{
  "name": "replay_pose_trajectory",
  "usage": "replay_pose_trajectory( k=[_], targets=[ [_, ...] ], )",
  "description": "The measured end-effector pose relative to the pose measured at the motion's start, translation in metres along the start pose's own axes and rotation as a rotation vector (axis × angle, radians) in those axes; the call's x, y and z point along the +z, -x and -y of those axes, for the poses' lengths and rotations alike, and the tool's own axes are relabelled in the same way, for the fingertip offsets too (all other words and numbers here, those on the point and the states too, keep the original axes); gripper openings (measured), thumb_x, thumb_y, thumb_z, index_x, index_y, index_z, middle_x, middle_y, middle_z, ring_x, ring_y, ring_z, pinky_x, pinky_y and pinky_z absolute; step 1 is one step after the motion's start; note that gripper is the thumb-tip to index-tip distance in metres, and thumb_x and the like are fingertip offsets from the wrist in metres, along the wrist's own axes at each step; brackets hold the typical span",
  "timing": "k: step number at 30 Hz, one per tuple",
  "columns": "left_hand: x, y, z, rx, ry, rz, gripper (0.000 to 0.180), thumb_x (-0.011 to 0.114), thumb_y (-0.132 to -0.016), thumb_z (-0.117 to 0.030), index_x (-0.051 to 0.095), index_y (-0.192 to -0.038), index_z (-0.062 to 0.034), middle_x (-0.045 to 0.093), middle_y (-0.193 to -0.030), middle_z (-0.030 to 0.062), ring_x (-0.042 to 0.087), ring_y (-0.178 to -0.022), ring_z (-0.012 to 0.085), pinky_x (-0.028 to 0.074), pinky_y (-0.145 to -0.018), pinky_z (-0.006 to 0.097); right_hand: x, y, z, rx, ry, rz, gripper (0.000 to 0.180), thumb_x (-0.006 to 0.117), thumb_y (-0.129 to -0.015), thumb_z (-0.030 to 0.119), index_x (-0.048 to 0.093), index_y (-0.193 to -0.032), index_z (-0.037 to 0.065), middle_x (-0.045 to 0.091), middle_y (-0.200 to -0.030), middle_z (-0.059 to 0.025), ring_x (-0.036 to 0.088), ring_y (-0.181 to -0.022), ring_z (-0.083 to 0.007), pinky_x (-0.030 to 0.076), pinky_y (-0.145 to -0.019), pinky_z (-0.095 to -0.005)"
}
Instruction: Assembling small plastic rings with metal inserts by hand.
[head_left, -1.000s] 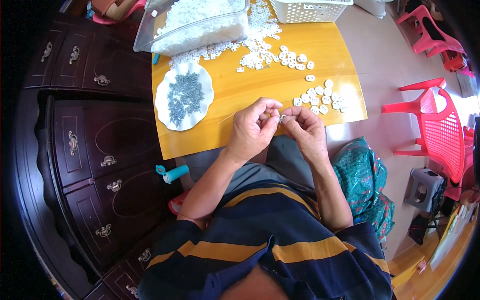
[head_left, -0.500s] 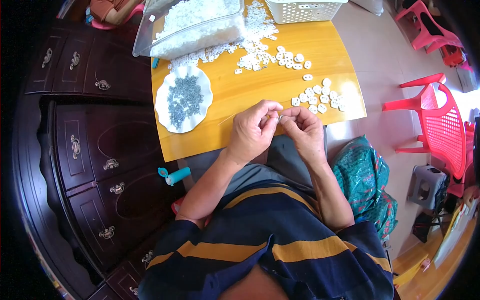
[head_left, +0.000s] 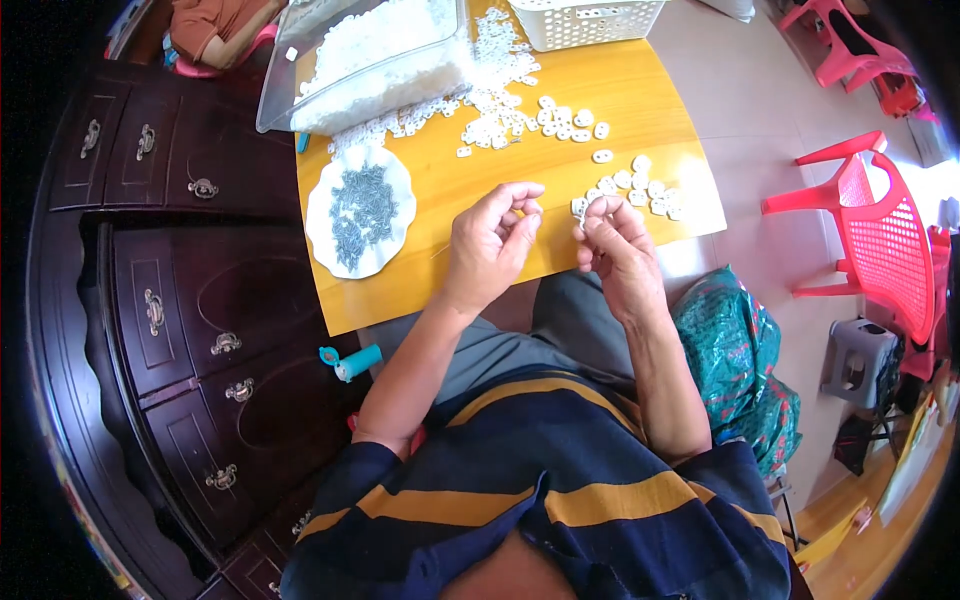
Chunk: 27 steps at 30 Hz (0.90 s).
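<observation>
The person's right hand (head_left: pixel 618 240) pinches a small white plastic piece (head_left: pixel 580 207) between thumb and fingertips, just above the near edge of the yellow table (head_left: pixel 470 190). The left hand (head_left: pixel 490 245) is raised just beside it, fingers curled toward the thumb; whether it grips anything cannot be told. Near the right hand lies a cluster of white pieces (head_left: pixel 645 192). To the left sits a white plate of small grey screws (head_left: pixel 360 210), and beyond it a clear plastic bin (head_left: pixel 365 60) full of white pieces.
</observation>
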<state>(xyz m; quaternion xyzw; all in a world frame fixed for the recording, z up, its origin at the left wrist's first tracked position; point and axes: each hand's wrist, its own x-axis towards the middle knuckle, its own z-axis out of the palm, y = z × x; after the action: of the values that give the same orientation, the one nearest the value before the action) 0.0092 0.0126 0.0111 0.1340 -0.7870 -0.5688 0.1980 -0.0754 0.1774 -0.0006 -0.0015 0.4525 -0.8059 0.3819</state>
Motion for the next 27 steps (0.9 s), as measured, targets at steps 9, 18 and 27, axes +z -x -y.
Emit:
replay_pose_trajectory(
  k=[9, 18, 27],
  targets=[
    [0.026, -0.045, 0.007, 0.123, -0.303, 0.081, 0.017, 0.064, -0.091, -0.005, 0.067, -0.107, -0.0043, 0.069, -0.091, 0.0125, 0.069, -0.073, 0.0244, 0.055, -0.066, 0.035, -0.016, -0.003, 0.005, 0.029, -0.287, 0.127, 0.014, 0.063, -0.096, 0.011, 0.063, -0.11, 0.007, 0.068, -0.093, -0.0057, 0.06, -0.068, -0.0109, 0.05, -0.063, -0.0236],
    [0.057, -0.084, 0.011, 0.261, -0.486, 0.104, 0.015, 0.071, -0.088, -0.014, 0.072, -0.1, -0.0052, 0.07, -0.092, 0.0116, 0.069, -0.08, 0.0294, 0.055, -0.07, 0.038, -0.02, -0.003, 0.013, -0.034, -0.33, 0.109, 0.017, 0.064, -0.094, 0.008, 0.063, -0.111, 0.005, 0.069, -0.095, -0.0066, 0.061, -0.071, -0.0108, 0.051, -0.065, -0.024],
    [0.063, -0.089, 0.015, 0.233, -0.587, 0.122, 0.011, 0.07, -0.087, -0.017, 0.069, -0.093, -0.0075, 0.068, -0.087, 0.0107, 0.068, -0.079, 0.03, 0.054, -0.071, 0.04, -0.02, -0.004, 0.013, -0.082, -0.322, 0.145, 0.021, 0.069, -0.093, 0.005, 0.06, -0.112, 0.006, 0.07, -0.097, -0.0061, 0.062, -0.072, -0.0104, 0.051, -0.065, -0.0237]
  ],
)
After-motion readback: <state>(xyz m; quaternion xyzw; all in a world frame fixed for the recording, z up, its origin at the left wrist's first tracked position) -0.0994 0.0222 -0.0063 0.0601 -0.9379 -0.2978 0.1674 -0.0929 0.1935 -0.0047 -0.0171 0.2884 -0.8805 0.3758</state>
